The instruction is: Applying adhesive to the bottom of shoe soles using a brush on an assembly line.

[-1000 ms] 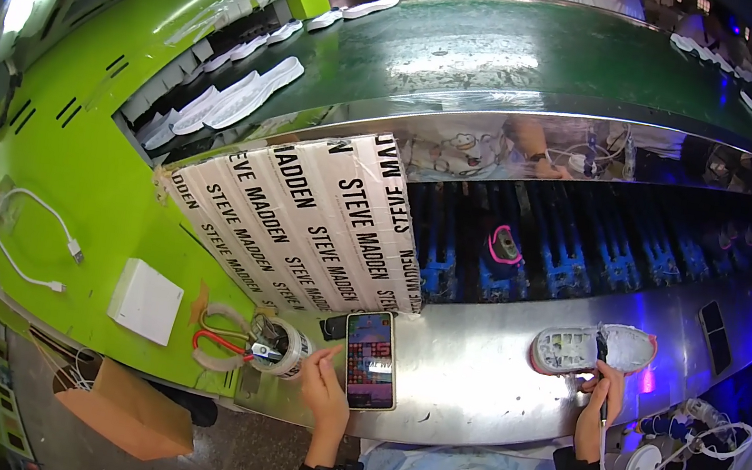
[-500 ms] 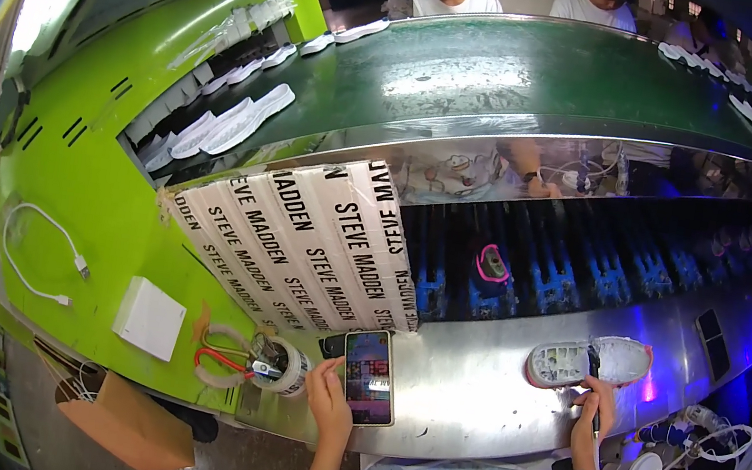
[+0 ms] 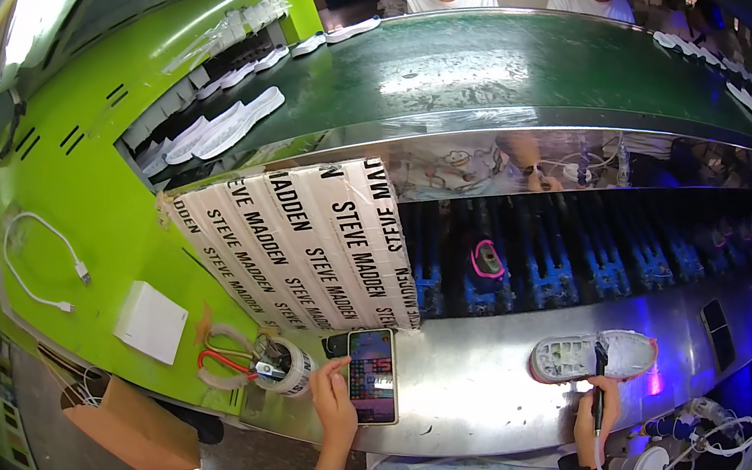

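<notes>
My right hand [image 3: 598, 418] grips a slim black brush [image 3: 601, 363] with a white hose trailing from it. The brush's end lies over the middle of a white shoe sole [image 3: 560, 359], which rests on the metal worktop with its hollowed, ribbed side up. My left hand [image 3: 335, 404] holds nothing. Its fingers are stretched out at the left edge of a phone [image 3: 374, 381] with a lit, colourful screen, lying on the worktop.
A printed cardboard sheet [image 3: 298, 243] stands behind the phone. Left are a cup of tools [image 3: 290, 369], a white box [image 3: 150, 323] and a cable [image 3: 48, 242]. Beyond run a dark channel with blue holders [image 3: 554, 284] and a green belt [image 3: 555, 58] carrying soles. People sit across.
My right hand has drawn slightly back towards me, and the brush stands more upright over the sole. The phone's screen shows a different picture. My left hand stays beside the phone.
</notes>
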{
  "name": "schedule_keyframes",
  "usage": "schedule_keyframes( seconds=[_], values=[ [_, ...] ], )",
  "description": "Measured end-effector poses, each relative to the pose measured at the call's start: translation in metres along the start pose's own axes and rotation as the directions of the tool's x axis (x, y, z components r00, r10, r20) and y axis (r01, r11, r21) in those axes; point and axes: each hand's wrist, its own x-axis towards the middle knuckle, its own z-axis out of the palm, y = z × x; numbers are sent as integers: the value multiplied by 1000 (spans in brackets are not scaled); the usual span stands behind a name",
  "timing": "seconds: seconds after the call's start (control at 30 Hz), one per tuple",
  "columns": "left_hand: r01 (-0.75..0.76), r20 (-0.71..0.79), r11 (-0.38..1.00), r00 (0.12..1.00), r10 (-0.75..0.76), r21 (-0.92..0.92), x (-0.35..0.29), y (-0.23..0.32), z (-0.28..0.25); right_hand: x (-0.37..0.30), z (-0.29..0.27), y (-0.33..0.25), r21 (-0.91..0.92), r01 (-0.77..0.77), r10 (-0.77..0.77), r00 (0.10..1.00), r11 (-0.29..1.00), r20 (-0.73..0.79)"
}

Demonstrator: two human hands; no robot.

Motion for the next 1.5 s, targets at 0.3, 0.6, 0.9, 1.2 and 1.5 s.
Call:
schedule_keyframes(
  seconds=[0.3, 0.6, 0.9, 1.2, 1.5],
  values=[
    [-32, -9, 999, 999, 32, 24, 0, -1, -1, -4, -1, 9, 66, -77, 73, 995, 995, 62],
    [-16, -13, 1000, 1000, 16, 8, 0, -2, 0, -3, 1, 5, 136, -153, 144, 987, 979, 71],
    [-48, 6, 999, 999, 48, 25, 0, -3, -1, -3, 6, 4, 185, -167, 166, 986, 968, 19],
    [-41, -5, 999, 999, 41, 21, -1, -3, -1, -3, -1, 7, 4, -72, 72, 997, 997, 0],
    [-220, 108, 972, 972, 211, 82, 2, 12, -6, -2, -1, 6, 53, -82, 81, 996, 995, 22]
  ],
)
